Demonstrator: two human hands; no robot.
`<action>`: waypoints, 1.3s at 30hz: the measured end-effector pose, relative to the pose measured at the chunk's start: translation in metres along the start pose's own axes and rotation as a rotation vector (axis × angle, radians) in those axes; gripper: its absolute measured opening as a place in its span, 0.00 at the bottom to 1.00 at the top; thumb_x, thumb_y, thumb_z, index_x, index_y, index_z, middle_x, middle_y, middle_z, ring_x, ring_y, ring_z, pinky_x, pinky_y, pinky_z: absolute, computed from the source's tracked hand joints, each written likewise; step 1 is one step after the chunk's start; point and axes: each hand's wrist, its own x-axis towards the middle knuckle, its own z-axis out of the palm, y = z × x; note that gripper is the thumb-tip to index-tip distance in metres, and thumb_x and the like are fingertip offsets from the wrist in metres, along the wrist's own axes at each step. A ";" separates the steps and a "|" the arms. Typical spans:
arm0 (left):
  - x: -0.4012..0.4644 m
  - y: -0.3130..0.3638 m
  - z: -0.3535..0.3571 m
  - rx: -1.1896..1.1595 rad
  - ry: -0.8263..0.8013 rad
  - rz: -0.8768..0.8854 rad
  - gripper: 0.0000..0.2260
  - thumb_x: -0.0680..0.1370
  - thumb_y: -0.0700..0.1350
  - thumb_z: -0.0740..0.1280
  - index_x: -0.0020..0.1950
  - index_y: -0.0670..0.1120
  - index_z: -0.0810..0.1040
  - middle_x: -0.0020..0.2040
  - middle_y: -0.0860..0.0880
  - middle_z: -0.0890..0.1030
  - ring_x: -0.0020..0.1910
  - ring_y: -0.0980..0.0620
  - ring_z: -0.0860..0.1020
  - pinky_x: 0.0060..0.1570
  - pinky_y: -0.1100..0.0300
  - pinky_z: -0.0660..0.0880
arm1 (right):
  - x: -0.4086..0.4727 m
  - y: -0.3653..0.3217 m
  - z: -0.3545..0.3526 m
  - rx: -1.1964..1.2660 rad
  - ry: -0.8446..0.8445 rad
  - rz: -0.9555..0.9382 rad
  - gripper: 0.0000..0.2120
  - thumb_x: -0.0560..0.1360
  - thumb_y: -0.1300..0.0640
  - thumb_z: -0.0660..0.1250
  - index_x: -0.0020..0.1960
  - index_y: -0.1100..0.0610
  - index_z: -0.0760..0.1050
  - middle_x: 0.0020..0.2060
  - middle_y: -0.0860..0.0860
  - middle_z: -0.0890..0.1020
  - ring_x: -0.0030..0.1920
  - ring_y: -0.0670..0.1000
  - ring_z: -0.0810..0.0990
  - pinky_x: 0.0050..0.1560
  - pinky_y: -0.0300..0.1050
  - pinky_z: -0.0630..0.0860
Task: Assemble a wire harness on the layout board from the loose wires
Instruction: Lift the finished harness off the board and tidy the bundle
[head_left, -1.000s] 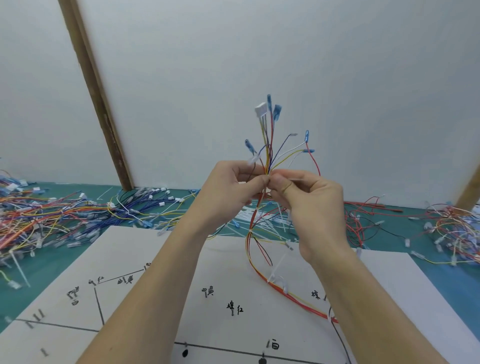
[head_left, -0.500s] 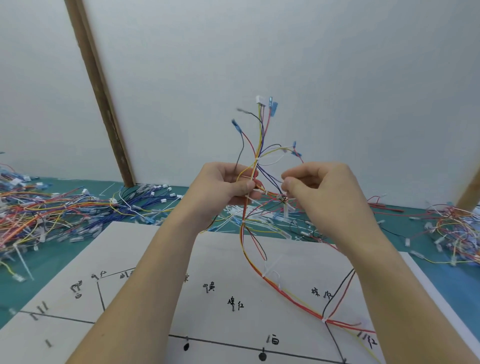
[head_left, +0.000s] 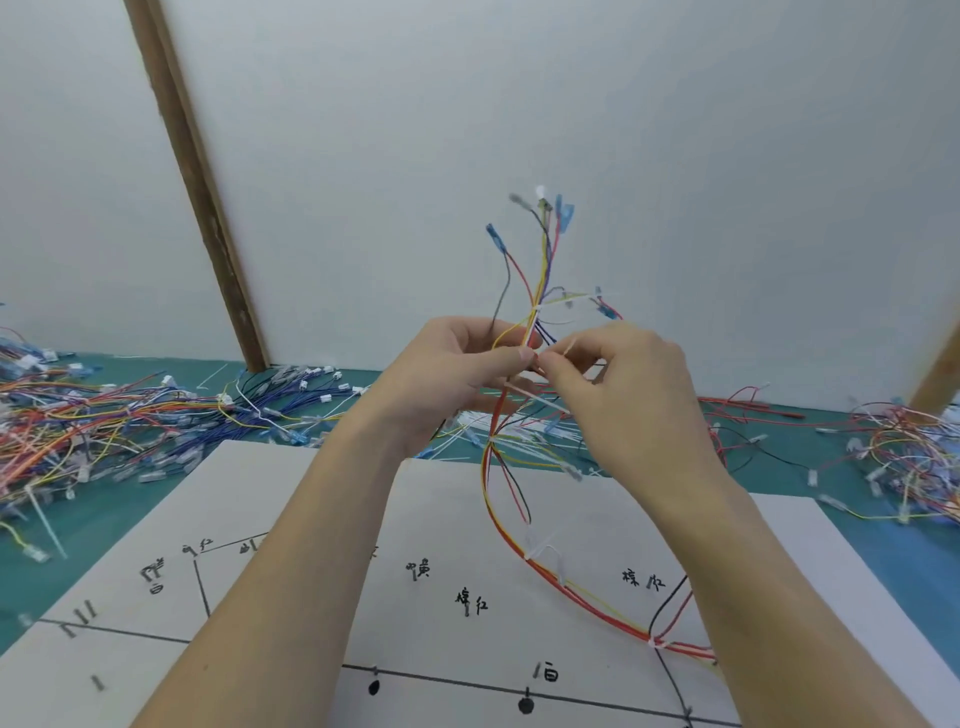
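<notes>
Wire harness (head_left: 537, 291): red, orange, yellow, blue and black strands, bound by white cable ties (head_left: 540, 551) and tipped with blue terminals (head_left: 563, 210). Layout board (head_left: 291, 499): white, ruled in black lines with black handwritten characters and dots. Tabletop (head_left: 93, 525): teal green. Loose wires (head_left: 104, 415): mixed orange, red, yellow and dark blue. Wall (head_left: 675, 156): pale grey-white, crossed by a brown wooden strip (head_left: 197, 182).

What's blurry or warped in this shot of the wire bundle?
Head view: the connector tips above the wire bundle are motion-smeared, the loose wire pile at the right edge is soft, the wooden post leans from wide-angle distortion; lighting is even, without glare.
</notes>
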 end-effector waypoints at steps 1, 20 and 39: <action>0.000 -0.001 0.003 0.028 -0.008 -0.006 0.06 0.79 0.38 0.73 0.55 0.42 0.85 0.46 0.44 0.86 0.45 0.49 0.86 0.46 0.55 0.84 | 0.000 0.003 0.002 0.033 -0.001 0.018 0.08 0.77 0.50 0.72 0.39 0.47 0.85 0.33 0.44 0.83 0.35 0.44 0.78 0.39 0.46 0.75; 0.002 -0.010 0.018 -0.019 0.048 -0.175 0.07 0.76 0.35 0.73 0.51 0.43 0.82 0.42 0.39 0.85 0.39 0.43 0.84 0.40 0.57 0.81 | -0.004 0.008 0.011 0.118 -0.023 0.056 0.11 0.76 0.47 0.69 0.39 0.50 0.84 0.29 0.50 0.81 0.34 0.52 0.78 0.37 0.50 0.77; 0.008 -0.010 0.027 0.115 0.208 -0.060 0.06 0.74 0.38 0.74 0.49 0.43 0.83 0.34 0.49 0.82 0.34 0.54 0.80 0.41 0.59 0.80 | -0.005 0.010 0.014 0.260 0.048 0.039 0.14 0.79 0.51 0.70 0.43 0.61 0.84 0.33 0.62 0.81 0.39 0.63 0.77 0.40 0.57 0.77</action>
